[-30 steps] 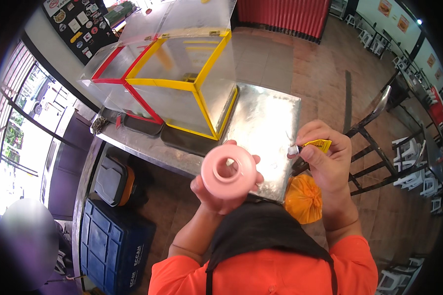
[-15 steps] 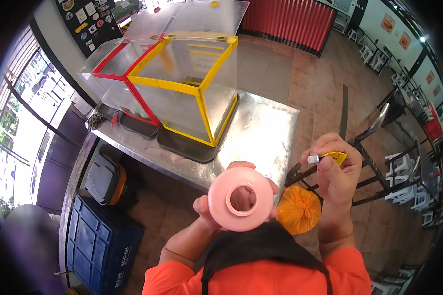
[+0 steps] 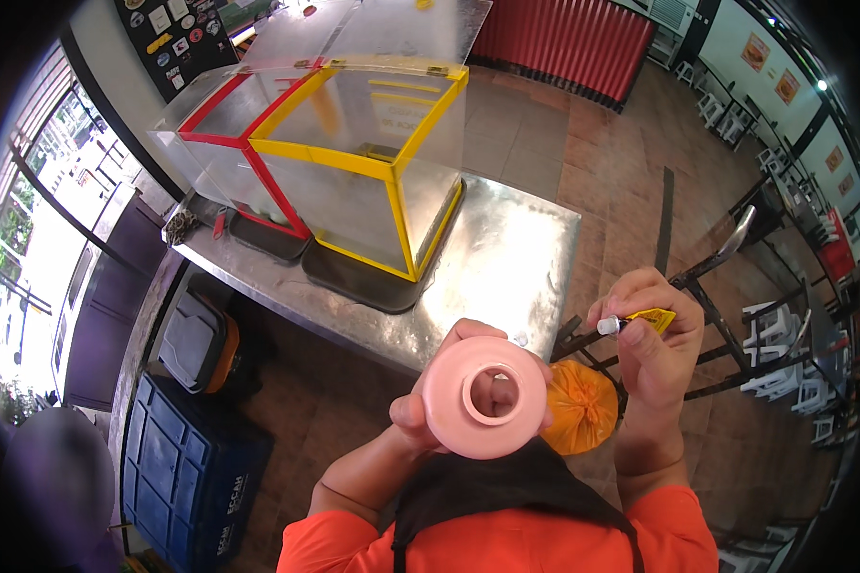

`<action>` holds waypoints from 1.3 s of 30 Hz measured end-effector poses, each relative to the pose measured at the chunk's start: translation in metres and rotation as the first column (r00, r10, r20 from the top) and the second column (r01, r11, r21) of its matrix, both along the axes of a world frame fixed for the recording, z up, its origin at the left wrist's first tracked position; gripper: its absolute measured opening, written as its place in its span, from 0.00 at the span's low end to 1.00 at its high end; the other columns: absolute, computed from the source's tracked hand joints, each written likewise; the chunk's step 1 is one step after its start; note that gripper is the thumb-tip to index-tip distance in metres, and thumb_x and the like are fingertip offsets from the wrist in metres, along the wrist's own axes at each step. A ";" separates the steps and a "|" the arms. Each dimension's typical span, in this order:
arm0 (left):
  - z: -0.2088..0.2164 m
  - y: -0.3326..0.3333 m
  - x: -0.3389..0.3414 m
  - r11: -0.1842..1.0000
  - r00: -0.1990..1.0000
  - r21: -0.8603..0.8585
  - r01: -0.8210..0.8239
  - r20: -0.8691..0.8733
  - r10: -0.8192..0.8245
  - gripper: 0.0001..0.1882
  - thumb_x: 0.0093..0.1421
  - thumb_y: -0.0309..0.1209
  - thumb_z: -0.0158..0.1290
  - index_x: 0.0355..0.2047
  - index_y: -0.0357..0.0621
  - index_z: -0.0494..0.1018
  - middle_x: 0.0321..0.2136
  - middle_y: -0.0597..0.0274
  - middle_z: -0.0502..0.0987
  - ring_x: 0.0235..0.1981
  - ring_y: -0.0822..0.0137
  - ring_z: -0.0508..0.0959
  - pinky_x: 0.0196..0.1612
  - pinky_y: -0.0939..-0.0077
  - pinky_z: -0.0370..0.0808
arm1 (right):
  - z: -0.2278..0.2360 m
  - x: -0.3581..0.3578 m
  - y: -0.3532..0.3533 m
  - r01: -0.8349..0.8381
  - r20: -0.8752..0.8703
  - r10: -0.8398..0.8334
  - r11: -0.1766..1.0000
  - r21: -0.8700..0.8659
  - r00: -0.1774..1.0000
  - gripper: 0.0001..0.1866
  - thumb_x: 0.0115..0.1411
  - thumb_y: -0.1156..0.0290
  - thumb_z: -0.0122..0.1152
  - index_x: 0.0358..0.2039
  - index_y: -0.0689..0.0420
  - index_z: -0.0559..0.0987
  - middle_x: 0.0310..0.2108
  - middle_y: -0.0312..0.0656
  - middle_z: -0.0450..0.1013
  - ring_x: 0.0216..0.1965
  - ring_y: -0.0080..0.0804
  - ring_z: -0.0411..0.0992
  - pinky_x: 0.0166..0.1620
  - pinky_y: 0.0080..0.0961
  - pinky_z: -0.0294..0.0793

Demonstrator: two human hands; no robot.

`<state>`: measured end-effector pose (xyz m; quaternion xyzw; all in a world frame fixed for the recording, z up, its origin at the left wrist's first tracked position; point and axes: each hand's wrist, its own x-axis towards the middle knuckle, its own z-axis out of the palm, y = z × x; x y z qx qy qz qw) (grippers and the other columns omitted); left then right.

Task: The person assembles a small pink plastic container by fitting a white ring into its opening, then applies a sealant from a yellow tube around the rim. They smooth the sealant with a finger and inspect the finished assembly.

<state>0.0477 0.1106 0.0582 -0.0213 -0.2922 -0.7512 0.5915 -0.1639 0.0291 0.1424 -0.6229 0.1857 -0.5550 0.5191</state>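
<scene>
A round pink plastic piece (image 3: 446,409), with a raised collar around its central hole, is held up in front of me by my left hand (image 3: 414,416). The fingers wrap its edge and underside, and some show through the hole. To the right, my right hand (image 3: 661,361) pinches a small yellow tube (image 3: 654,319) with a white cap-like end, which points left toward the pink piece. A gap separates the tube from the piece. The tube's far end is partly covered by my fingers.
A steel table (image 3: 506,239) ahead carries clear display cases with yellow trim (image 3: 330,162) and red trim (image 3: 282,186). A tied orange bag (image 3: 581,411) sits beside a black metal frame (image 3: 726,325). Lower left is a blue lidded bin (image 3: 196,468). White stools (image 3: 769,382) stand right.
The pink piece and my left hand have shifted slightly right and down, with the piece tilted a little. My right hand has dropped slightly, still pinching the tube.
</scene>
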 end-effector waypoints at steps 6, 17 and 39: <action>0.006 0.006 -0.004 0.998 0.999 0.060 0.002 -0.038 0.001 0.58 0.41 0.60 0.73 0.58 0.38 0.54 0.55 0.23 0.68 0.54 0.37 0.78 0.56 0.45 0.79 | 0.001 -0.003 0.003 0.025 -0.011 -0.025 1.000 0.000 1.000 0.09 0.57 0.74 0.72 0.36 0.64 0.84 0.38 0.44 0.77 0.38 0.25 0.75 0.43 0.19 0.73; 0.017 0.018 -0.008 0.985 0.982 0.122 -0.118 0.161 0.097 0.57 0.38 0.59 0.76 0.58 0.44 0.57 0.58 0.35 0.70 0.59 0.47 0.76 0.61 0.51 0.75 | -0.001 -0.009 0.007 0.051 -0.009 -0.051 0.998 -0.048 0.999 0.11 0.60 0.70 0.71 0.38 0.65 0.83 0.37 0.46 0.75 0.37 0.29 0.75 0.44 0.26 0.75; 0.002 0.002 -0.009 0.446 0.418 -0.591 -0.673 0.193 0.888 0.54 0.41 0.34 0.80 0.57 0.54 0.49 0.61 0.36 0.59 0.58 0.46 0.75 0.54 0.57 0.81 | 0.028 0.003 0.042 -0.116 -0.219 0.071 0.973 -0.198 0.973 0.10 0.53 0.78 0.76 0.36 0.61 0.85 0.36 0.45 0.79 0.36 0.31 0.76 0.39 0.25 0.74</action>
